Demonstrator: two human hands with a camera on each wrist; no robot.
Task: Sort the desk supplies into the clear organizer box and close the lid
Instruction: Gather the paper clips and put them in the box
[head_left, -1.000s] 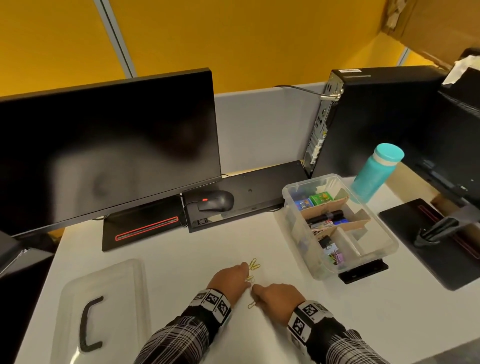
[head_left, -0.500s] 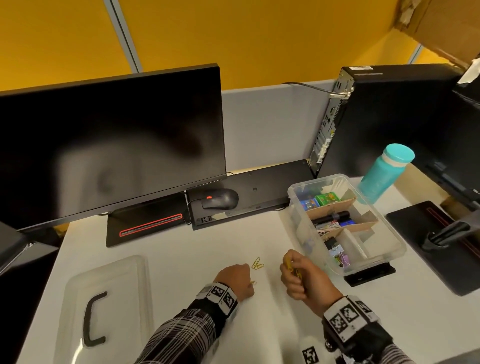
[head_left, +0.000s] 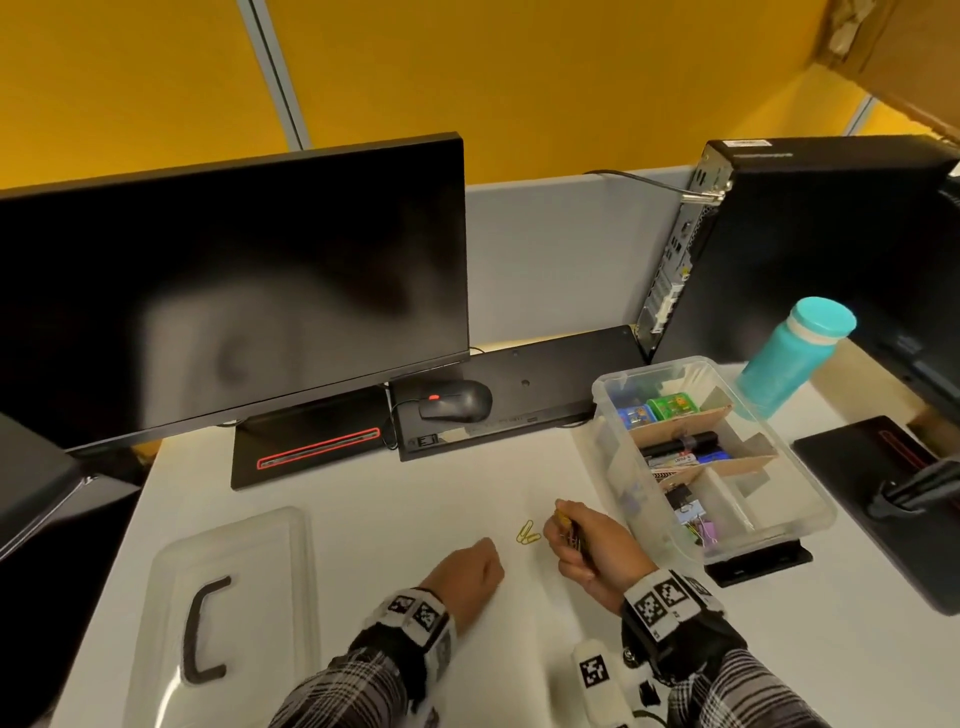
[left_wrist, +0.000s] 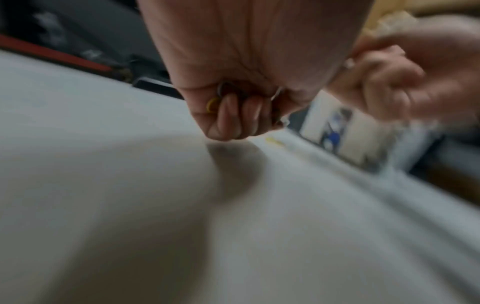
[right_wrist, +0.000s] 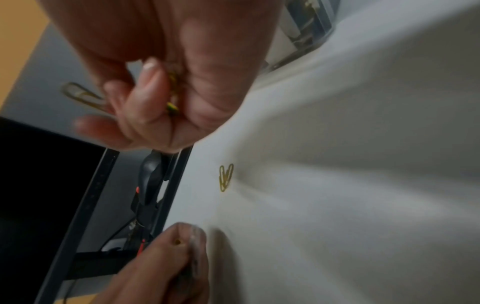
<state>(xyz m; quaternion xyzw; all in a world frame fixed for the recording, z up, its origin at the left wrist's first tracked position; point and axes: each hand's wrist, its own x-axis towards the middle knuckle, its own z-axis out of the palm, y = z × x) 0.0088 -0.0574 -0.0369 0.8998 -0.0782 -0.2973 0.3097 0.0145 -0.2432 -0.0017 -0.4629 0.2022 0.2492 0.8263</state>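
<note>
Two gold paper clips (head_left: 528, 533) (right_wrist: 225, 177) lie loose on the white desk between my hands. My right hand (head_left: 577, 540) (right_wrist: 166, 92) is raised just right of them, fingers curled round a bunch of gold paper clips (right_wrist: 172, 90). My left hand (head_left: 475, 564) (left_wrist: 233, 111) sits fisted on the desk to their lower left, with gold clips (left_wrist: 212, 104) showing inside its curled fingers. The clear organizer box (head_left: 789, 530) stands open at the right, with cardboard dividers and small supplies inside. Its clear lid (head_left: 228, 613) with a black handle lies flat at the left.
A dark monitor (head_left: 234, 291) stands behind on its base, with a black mouse (head_left: 457, 401) on a black slab. A black computer tower (head_left: 810, 244) and teal bottle (head_left: 789, 358) stand behind the box. A second monitor base (head_left: 883, 493) lies at the right.
My right hand lifted off the desk with clips in its fingers and turned toward the box side. My left hand drew back into a fist. Fewer loose clips lie on the desk.
</note>
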